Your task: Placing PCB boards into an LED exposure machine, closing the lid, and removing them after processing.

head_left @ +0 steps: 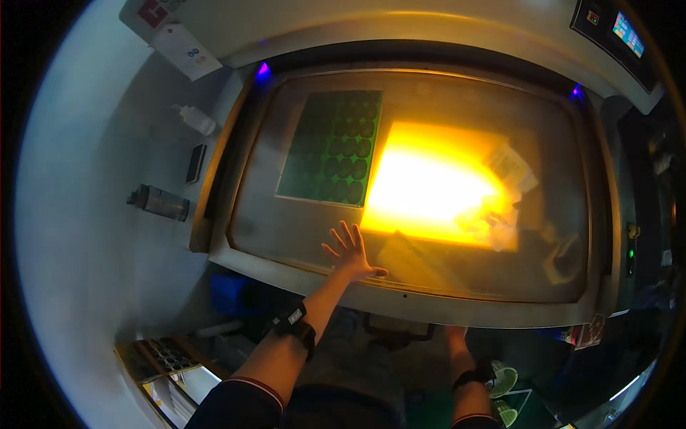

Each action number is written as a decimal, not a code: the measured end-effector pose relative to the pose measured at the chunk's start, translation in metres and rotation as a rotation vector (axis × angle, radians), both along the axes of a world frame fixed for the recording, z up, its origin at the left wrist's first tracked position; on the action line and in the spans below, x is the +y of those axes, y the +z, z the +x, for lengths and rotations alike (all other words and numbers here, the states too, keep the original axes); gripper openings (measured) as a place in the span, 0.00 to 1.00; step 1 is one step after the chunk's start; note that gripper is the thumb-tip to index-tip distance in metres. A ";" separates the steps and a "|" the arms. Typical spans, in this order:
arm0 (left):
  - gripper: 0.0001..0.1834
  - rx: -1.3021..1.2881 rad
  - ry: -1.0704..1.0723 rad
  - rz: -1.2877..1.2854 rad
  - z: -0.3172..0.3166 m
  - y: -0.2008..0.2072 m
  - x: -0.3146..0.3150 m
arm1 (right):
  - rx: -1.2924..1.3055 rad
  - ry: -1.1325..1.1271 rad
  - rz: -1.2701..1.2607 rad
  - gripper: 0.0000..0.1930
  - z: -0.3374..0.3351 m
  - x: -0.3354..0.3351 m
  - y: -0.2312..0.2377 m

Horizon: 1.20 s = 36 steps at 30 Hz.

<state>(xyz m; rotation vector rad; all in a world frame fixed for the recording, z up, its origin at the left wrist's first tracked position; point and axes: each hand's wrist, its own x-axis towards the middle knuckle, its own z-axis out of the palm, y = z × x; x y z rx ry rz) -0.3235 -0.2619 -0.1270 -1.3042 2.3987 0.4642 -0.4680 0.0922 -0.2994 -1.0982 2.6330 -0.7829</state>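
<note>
My left hand point(351, 254) is spread flat with fingers apart, at the near edge of a large framed clear cover point(286, 250). It holds nothing. Just beyond its fingertips lies a green panel point(329, 146) with rows of dark round shapes, seen through the cover. To the right of the panel, a bright yellow glow point(429, 186) washes out the middle of the bed. My right hand point(456, 333) is at the underside of the frame's front edge point(400, 299); its fingers are hidden there. A dark handle point(396, 336) hangs under the frame to its left.
Left of the frame, a white squeeze bottle point(196, 120), a phone point(195, 163) and a dark bottle point(161, 202) rest on a pale surface. A control panel with a lit screen point(627, 34) sits at the far right. Green baskets point(504, 379) are low at right.
</note>
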 end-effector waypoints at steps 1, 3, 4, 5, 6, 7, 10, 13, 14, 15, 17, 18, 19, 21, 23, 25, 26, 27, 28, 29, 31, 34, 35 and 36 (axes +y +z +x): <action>0.87 0.012 -0.010 0.001 -0.005 0.000 0.004 | 0.111 0.021 0.032 0.18 0.002 0.013 0.003; 0.87 -0.023 -0.033 0.030 -0.016 0.003 0.007 | 0.235 0.028 0.059 0.18 0.008 0.031 0.019; 0.87 -0.018 -0.027 0.011 -0.010 0.008 0.003 | 0.111 0.010 0.164 0.18 0.018 0.032 0.043; 0.87 -0.038 -0.005 0.024 -0.004 0.015 0.001 | -0.007 -0.012 0.270 0.18 0.026 0.033 0.071; 0.87 -0.047 0.005 0.045 -0.005 0.022 0.001 | -0.173 -0.107 0.306 0.19 0.034 0.049 0.092; 0.86 -0.047 0.012 0.057 -0.005 0.025 0.002 | -0.338 -0.198 0.337 0.21 0.046 0.069 0.109; 0.82 -0.038 -0.015 0.099 -0.004 0.028 0.003 | -0.465 -0.180 0.538 0.24 0.076 0.123 0.159; 0.79 -0.028 -0.054 0.172 0.003 0.032 -0.006 | -0.437 -0.067 0.675 0.24 0.097 0.139 0.233; 0.78 -0.024 -0.083 0.225 0.011 0.033 -0.008 | -0.395 0.065 0.809 0.24 0.097 0.136 0.248; 0.77 0.010 -0.182 0.333 0.010 0.032 0.000 | -0.311 0.117 0.863 0.24 0.098 0.143 0.251; 0.66 0.124 -0.593 0.947 0.030 0.038 0.023 | -0.245 0.228 0.674 0.24 0.092 0.133 0.280; 0.61 0.136 -0.721 0.893 0.051 0.060 0.051 | -0.195 0.318 0.495 0.23 0.088 0.127 0.296; 0.55 0.144 -0.846 0.832 0.075 0.108 0.076 | -0.127 0.337 0.404 0.21 0.083 0.113 0.312; 0.52 0.041 -0.878 0.601 0.105 0.196 0.094 | 0.045 0.385 0.222 0.19 0.074 0.060 0.339; 0.48 -0.036 -0.778 0.265 0.123 0.220 0.076 | 0.212 0.443 0.087 0.19 0.070 -0.008 0.354; 0.42 0.048 -0.555 0.057 0.157 0.172 0.026 | 0.286 0.521 0.040 0.21 0.075 -0.083 0.342; 0.39 0.109 -0.446 -0.042 0.183 0.120 -0.008 | 0.293 0.565 0.044 0.22 0.083 -0.117 0.326; 0.39 0.109 -0.453 -0.024 0.192 0.095 -0.025 | 0.284 0.560 0.061 0.22 0.086 -0.136 0.302; 0.39 -0.021 -0.452 -0.016 0.195 0.080 -0.045 | 0.327 0.573 0.137 0.22 0.085 -0.157 0.281; 0.39 -0.151 -0.445 -0.015 0.190 0.071 -0.069 | 0.373 0.590 0.207 0.22 0.080 -0.182 0.262; 0.39 -0.154 -0.518 -0.001 0.170 0.082 -0.098 | 0.307 0.567 0.211 0.23 0.070 -0.205 0.226; 0.44 0.010 -0.617 -0.274 0.170 0.056 -0.177 | 0.249 0.595 0.108 0.28 0.051 -0.283 0.219; 0.44 0.206 -0.610 -0.513 0.190 0.030 -0.220 | 0.285 0.627 0.064 0.29 0.044 -0.338 0.243; 0.44 0.111 -0.549 -0.323 0.153 0.030 -0.254 | 0.264 0.623 0.040 0.28 0.012 -0.372 0.243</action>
